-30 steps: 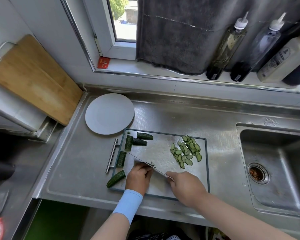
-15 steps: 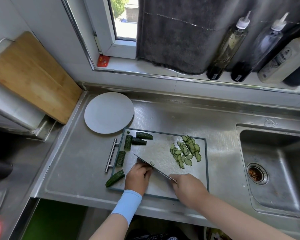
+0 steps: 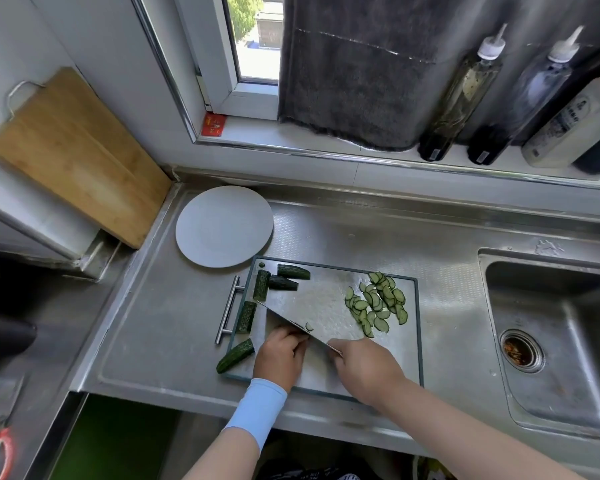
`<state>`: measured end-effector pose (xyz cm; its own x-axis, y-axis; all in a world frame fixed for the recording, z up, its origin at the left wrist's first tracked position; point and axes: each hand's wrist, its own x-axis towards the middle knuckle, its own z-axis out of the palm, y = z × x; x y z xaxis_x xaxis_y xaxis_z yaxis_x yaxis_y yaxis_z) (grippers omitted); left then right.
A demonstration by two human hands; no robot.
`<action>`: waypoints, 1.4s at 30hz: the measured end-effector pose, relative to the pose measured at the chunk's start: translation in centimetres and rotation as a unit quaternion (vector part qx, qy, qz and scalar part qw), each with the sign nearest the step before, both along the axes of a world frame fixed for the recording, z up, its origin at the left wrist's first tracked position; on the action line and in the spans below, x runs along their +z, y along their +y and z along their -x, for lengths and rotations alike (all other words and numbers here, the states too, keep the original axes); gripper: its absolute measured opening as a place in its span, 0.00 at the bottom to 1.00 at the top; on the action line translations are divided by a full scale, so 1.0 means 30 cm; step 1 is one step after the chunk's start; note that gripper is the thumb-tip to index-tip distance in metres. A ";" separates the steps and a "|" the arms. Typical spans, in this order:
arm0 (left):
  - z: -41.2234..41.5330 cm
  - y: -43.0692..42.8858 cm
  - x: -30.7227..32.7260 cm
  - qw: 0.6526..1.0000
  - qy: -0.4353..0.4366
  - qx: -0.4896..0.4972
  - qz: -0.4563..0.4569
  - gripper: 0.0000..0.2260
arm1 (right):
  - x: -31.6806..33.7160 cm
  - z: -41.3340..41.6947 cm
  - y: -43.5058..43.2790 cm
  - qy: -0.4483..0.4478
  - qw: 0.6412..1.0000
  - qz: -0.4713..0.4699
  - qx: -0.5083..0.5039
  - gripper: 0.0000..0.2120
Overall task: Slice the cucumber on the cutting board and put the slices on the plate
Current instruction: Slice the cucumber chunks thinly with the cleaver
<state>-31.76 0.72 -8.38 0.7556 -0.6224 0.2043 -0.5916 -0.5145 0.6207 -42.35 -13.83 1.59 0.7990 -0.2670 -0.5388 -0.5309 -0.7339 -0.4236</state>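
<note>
**Slicing carried on, plate not yet served**

Little is altered over the last second. The knife (image 3: 281,317) is shifted only slightly over the near-left part of the cutting board (image 3: 319,278), its tip brought back towards the board's left edge. A single stray slice (image 3: 309,327) is kept clinging beside the spine of the blade. The heap of slices (image 3: 378,304) on the right half of the board is not seen to have grown. The plate (image 3: 224,226), set on the table (image 3: 170,323) just beyond the board's far-left corner, is left bare.

From this the cutting is judged to be in mid-course. Five uncut cucumber pieces (image 3: 261,285) are lined along the board's left side, the nearest one hanging over the edge onto the table. The transfer to the plate is not yet begun.

The right hand (image 3: 364,367) is closed round the knife's handle, which is hidden beneath it — the blade is run out from the fist diagonally, away and to the left.

The left hand (image 3: 279,356), a pale blue sleeve (image 3: 258,407) at its wrist, is set just left of the blade with the knuckles up. Its fingers are curled downward and the tips tucked against the steel. What lies under them is covered by the hand and the blade — whether a piece is pinned there cannot be told, though one is presumed.
</note>
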 end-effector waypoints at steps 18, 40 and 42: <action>0.001 0.000 0.009 1.000 0.013 0.010 0.013 0.06 | 0.015 0.103 -0.038 0.008 1.000 0.003 -0.005 0.09; 0.014 -0.007 0.004 0.999 0.016 0.037 -0.004 0.10 | 0.005 0.066 -0.005 -0.016 1.000 0.018 0.002 0.07; 0.016 -0.007 0.007 0.999 0.018 0.039 -0.005 0.09 | 0.007 0.097 -0.021 -0.011 1.000 0.021 0.001 0.08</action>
